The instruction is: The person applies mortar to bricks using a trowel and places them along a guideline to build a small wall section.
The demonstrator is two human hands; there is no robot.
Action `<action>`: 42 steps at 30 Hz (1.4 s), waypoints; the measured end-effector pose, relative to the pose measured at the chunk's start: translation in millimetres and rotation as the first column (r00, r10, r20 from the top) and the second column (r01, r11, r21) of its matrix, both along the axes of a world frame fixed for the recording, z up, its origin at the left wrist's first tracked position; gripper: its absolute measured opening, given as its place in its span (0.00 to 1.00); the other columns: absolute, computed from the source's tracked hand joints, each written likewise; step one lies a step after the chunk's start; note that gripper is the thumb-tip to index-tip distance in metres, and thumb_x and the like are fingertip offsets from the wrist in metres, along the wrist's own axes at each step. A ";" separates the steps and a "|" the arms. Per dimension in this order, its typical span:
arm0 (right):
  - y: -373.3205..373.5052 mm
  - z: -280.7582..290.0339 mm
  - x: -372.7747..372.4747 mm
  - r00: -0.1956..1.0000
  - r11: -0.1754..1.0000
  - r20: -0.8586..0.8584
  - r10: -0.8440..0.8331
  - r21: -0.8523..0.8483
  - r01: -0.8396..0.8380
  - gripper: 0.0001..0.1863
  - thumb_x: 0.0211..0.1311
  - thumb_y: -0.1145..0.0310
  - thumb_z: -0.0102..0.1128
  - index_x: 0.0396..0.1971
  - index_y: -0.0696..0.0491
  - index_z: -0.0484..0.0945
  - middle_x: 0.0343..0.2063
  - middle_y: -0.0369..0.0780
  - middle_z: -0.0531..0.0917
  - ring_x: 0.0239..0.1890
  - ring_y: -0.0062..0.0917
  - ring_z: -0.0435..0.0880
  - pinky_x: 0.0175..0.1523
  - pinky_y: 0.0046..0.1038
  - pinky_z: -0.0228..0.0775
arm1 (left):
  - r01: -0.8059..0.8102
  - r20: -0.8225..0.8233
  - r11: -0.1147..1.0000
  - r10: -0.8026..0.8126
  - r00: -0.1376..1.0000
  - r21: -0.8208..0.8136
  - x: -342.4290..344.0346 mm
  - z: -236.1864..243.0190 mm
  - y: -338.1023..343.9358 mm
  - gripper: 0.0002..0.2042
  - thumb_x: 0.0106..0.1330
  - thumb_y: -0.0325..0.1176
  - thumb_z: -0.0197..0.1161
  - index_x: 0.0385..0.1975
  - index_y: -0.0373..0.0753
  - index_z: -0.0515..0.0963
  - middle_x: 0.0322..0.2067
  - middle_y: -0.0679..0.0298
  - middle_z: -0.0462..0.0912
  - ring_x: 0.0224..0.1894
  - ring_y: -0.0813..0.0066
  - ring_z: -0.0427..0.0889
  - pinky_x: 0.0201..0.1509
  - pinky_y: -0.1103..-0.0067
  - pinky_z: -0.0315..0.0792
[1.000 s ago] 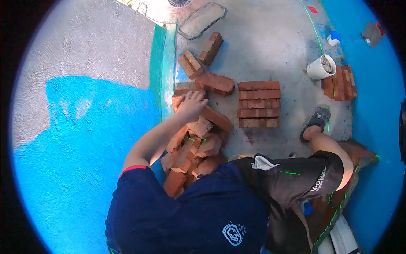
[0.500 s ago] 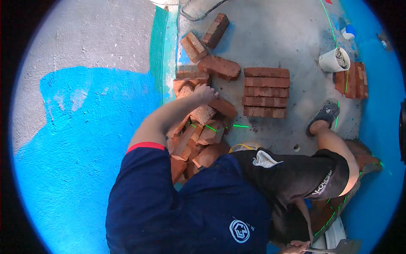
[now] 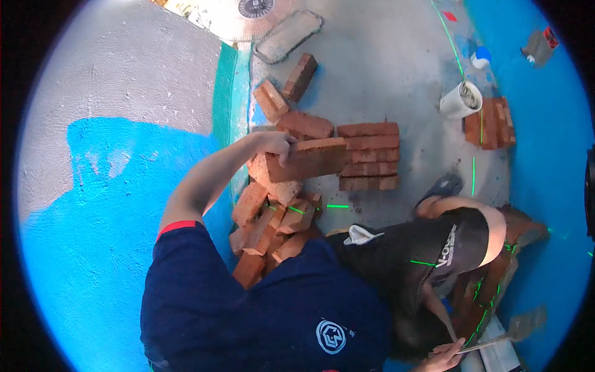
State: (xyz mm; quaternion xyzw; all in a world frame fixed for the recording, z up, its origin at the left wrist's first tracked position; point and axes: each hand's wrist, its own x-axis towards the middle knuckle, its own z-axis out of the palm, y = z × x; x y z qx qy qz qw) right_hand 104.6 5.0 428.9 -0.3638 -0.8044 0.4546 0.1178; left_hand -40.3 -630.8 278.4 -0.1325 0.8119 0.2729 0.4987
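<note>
A wall (image 3: 136, 248), bright blue below and grey above, fills the left side, and a concrete floor (image 3: 409, 68) runs along it toward the top. At lower right, a rough mass of brickwork (image 3: 502, 266) stands against another blue surface. A loose heap of bricks (image 3: 251, 239) lies at the foot of the left wall, its pieces tilted at many angles. To its right sits a neat row of bricks (image 3: 372, 168), laid side by side, and farther right a smaller brick stack (image 3: 499, 127) has a white bucket (image 3: 455, 104) with something grey in it just beside it. The trowel (image 3: 527, 323) is at lower right, its blade toward the blue surface; blur hides whether it carries anything. The held brick (image 3: 310, 164) is above the upper part of the heap, its far end overlapping the row in view; whether they touch I cannot tell. The left hand (image 3: 276, 146) is clamped on its left end, while the right hand (image 3: 447, 356), well apart, is closed around the trowel's handle. The step in hand looks like picking up one brick; the next move calls for a firm one-handed grip, because the far end seems unsupported, and for clearance from the row.
</note>
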 end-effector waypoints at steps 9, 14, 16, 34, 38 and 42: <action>8.5 -44.6 -160.0 0.927 0.944 -0.196 0.320 0.152 -0.294 0.19 0.71 0.58 0.49 0.19 0.50 0.66 0.16 0.27 0.62 0.20 0.11 0.61 0.22 0.19 0.51 | -0.666 0.362 0.479 0.581 0.729 0.572 -97.0 -66.1 99.3 0.35 0.41 0.19 0.63 0.58 0.35 0.70 0.48 0.58 0.79 0.51 0.61 0.76 0.58 0.68 0.70; -7.9 -137.1 -236.0 0.844 0.845 -0.071 0.531 0.118 -0.521 0.16 0.69 0.58 0.54 0.33 0.58 0.76 0.25 0.33 0.75 0.29 0.21 0.71 0.36 0.27 0.66 | -0.555 0.423 0.532 0.360 0.832 0.639 -192.0 -125.8 191.8 0.34 0.42 0.21 0.64 0.58 0.38 0.70 0.51 0.58 0.77 0.53 0.60 0.75 0.59 0.68 0.69; -5.6 -182.6 -233.4 0.848 0.854 0.122 0.517 -0.008 -0.520 0.24 0.67 0.49 0.54 0.31 0.60 0.76 0.22 0.36 0.73 0.29 0.20 0.69 0.36 0.27 0.65 | -0.546 0.532 0.583 0.216 0.818 0.602 -228.0 -135.1 233.7 0.33 0.43 0.21 0.64 0.56 0.37 0.71 0.48 0.59 0.79 0.52 0.62 0.76 0.58 0.69 0.70; -27.8 -373.9 -234.0 0.775 0.853 0.377 0.507 -0.090 -0.514 0.32 0.70 0.43 0.42 0.37 0.61 0.80 0.28 0.52 0.82 0.33 0.44 0.81 0.38 0.41 0.69 | -0.012 0.115 0.927 -0.033 0.993 0.375 -336.4 -281.7 343.3 0.41 0.46 0.62 0.71 0.58 0.41 0.74 0.56 0.55 0.75 0.59 0.61 0.72 0.62 0.70 0.64; -24.5 -356.4 -246.1 0.649 0.835 0.528 0.548 -0.309 -0.455 0.32 0.70 0.43 0.43 0.35 0.63 0.77 0.25 0.49 0.80 0.29 0.40 0.80 0.36 0.39 0.69 | 0.026 0.082 0.924 -0.062 0.995 0.381 -326.0 -281.4 330.3 0.43 0.48 0.64 0.69 0.59 0.39 0.72 0.59 0.55 0.73 0.61 0.62 0.69 0.65 0.70 0.61; -0.2 -370.5 -232.7 0.764 0.887 0.474 0.438 -0.089 -0.454 0.30 0.70 0.45 0.44 0.31 0.62 0.75 0.23 0.47 0.78 0.27 0.37 0.78 0.34 0.37 0.68 | 0.058 -0.001 0.938 -0.062 0.998 0.341 -338.1 -227.9 351.6 0.40 0.50 0.61 0.68 0.58 0.36 0.73 0.58 0.56 0.74 0.60 0.63 0.70 0.64 0.71 0.61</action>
